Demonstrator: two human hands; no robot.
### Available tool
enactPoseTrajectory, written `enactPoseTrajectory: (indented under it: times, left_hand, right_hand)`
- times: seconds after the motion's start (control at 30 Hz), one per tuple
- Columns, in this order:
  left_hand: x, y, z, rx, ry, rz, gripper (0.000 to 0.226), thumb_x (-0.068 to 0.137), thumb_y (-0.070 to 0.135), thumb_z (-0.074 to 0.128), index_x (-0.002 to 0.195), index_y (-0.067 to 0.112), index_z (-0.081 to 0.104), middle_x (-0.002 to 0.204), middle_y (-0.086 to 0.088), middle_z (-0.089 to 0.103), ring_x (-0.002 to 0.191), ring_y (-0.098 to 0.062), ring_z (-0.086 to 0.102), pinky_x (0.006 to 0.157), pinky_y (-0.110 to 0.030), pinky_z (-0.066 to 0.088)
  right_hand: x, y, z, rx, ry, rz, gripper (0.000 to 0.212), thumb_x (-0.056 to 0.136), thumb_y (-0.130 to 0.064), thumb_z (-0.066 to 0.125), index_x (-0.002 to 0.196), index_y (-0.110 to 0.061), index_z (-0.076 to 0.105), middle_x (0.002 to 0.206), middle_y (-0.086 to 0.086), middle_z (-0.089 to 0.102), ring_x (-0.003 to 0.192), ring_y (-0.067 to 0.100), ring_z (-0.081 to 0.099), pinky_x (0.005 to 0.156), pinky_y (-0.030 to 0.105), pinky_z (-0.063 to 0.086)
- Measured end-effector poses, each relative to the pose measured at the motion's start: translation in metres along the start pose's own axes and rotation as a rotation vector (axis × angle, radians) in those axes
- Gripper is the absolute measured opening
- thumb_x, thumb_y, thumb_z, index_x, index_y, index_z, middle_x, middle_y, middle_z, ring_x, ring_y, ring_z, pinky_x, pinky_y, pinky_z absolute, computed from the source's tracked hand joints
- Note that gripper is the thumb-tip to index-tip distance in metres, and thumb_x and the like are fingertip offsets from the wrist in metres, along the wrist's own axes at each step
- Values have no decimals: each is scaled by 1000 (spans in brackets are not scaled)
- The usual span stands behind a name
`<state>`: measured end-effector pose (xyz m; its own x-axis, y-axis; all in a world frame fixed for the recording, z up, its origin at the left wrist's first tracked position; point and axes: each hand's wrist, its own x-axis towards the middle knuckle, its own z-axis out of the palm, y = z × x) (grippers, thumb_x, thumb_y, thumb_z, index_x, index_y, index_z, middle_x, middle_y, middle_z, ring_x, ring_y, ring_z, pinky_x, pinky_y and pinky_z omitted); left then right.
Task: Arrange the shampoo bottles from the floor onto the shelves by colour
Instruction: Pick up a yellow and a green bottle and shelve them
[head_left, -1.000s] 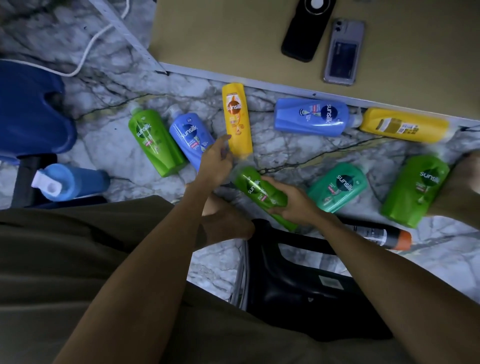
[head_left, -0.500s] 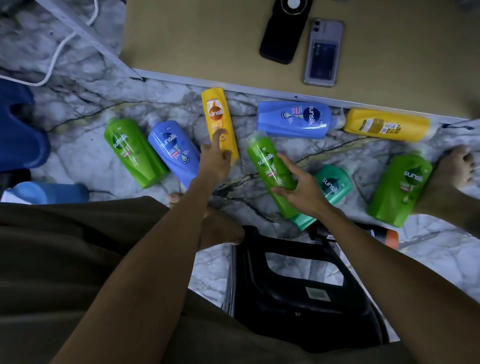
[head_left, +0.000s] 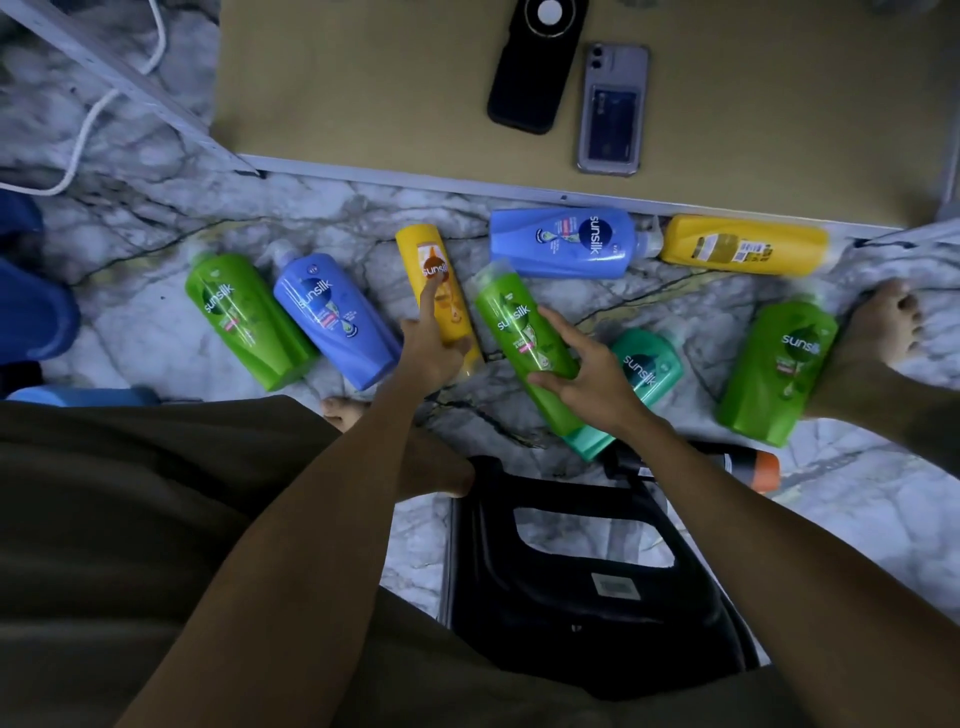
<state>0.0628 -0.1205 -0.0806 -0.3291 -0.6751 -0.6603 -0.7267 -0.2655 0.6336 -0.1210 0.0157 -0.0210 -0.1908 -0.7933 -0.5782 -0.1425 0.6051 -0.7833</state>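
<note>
Where labels faced up, read "sunsilk" in white. Counted three green, two blue, two yellow, one teal, all lying flat on marble floor (head_left: 156, 322). Right hand (head_left: 592, 384) curled round middle green bottle (head_left: 524, 332); left hand (head_left: 434, 348) beside it, forefinger straight, touching slim yellow bottle (head_left: 439, 291).

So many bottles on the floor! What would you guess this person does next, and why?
Probably lift the green bottle up to the shelf. The right hand already grips it, while the left hand only rests a finger on the yellow bottle, and the shelf's near part is bare.
</note>
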Motion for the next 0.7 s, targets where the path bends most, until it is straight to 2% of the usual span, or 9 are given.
enactPoseTrajectory:
  times: [0.07, 0.13, 0.17, 0.27, 0.33, 0.4, 0.47, 0.63, 0.7]
  left_hand:
    - [-10, -6, 3, -39, -39, 41, 98, 87, 10, 70, 154, 44, 8, 143, -8, 50, 131, -31, 41, 105, -33, 35]
    - [-20, -9, 4, -116, -69, 62, 101, 81, 12, 74, 153, 47, 12, 138, 2, 54, 131, -27, 50, 107, -47, 44]
    - [-24, -8, 4, -179, -82, 53, 102, 80, 12, 75, 153, 48, 13, 141, 4, 53, 129, -23, 53, 105, -50, 48]
    - [-42, 3, 3, -400, -54, -15, 98, 84, 8, 76, 155, 45, 18, 148, -3, 51, 127, -19, 57, 101, -49, 52]
    - [-53, 8, 3, -497, -32, -26, 95, 85, 9, 75, 156, 40, 21, 143, -4, 56, 125, -21, 59, 100, -50, 52]
    - [-66, 13, 2, -561, -55, -4, 96, 80, 14, 79, 155, 40, 25, 140, -3, 59, 125, -24, 60, 99, -55, 52]
    - [-80, 22, 0, -621, -74, 21, 99, 73, 18, 83, 153, 44, 28, 138, -4, 60, 123, -27, 61, 96, -60, 52]
    - [-122, 58, -10, -703, -81, 187, 100, 77, 13, 83, 154, 42, 27, 141, -6, 58, 124, -30, 61, 99, -61, 50]
    - [-137, 73, -20, -664, -84, 282, 100, 77, 18, 84, 154, 43, 26, 142, -6, 57, 124, -30, 61, 96, -60, 52]
  right_hand:
    - [-3, -3, -1, 29, 21, 21, 84, 84, -5, 79, 154, -30, 39, 144, -17, 48, 114, -15, 54, 104, 17, 46]
    - [-5, -6, -2, 63, 51, 32, 82, 84, -4, 79, 153, -28, 42, 134, -19, 55, 103, -22, 56, 95, 12, 48]
    - [-6, -9, -2, 82, 63, 37, 81, 84, -4, 79, 152, -28, 43, 133, -18, 58, 104, -21, 57, 95, 13, 49]
    - [-12, -21, -3, 135, 66, 42, 81, 83, -7, 80, 151, -34, 44, 140, -13, 59, 118, -3, 60, 105, 31, 50]
    - [-18, -32, -5, 166, 69, 31, 82, 83, -7, 80, 151, -34, 43, 141, -15, 58, 117, -4, 61, 106, 34, 50]
    - [-26, -46, -8, 203, 84, 18, 82, 84, -3, 78, 153, -30, 42, 137, -24, 54, 102, -21, 59, 98, 19, 51]
    - [-33, -60, -13, 227, 92, -8, 81, 86, 1, 75, 153, -29, 40, 125, -29, 52, 87, -30, 55, 79, 2, 47]
    - [-58, -98, -26, 270, 121, -98, 82, 85, 1, 74, 150, -38, 43, 131, -15, 59, 95, -18, 58, 83, 15, 53]
    - [-68, -113, -32, 282, 126, -147, 82, 85, 2, 74, 149, -39, 44, 129, -13, 62, 105, -7, 63, 82, 19, 55]
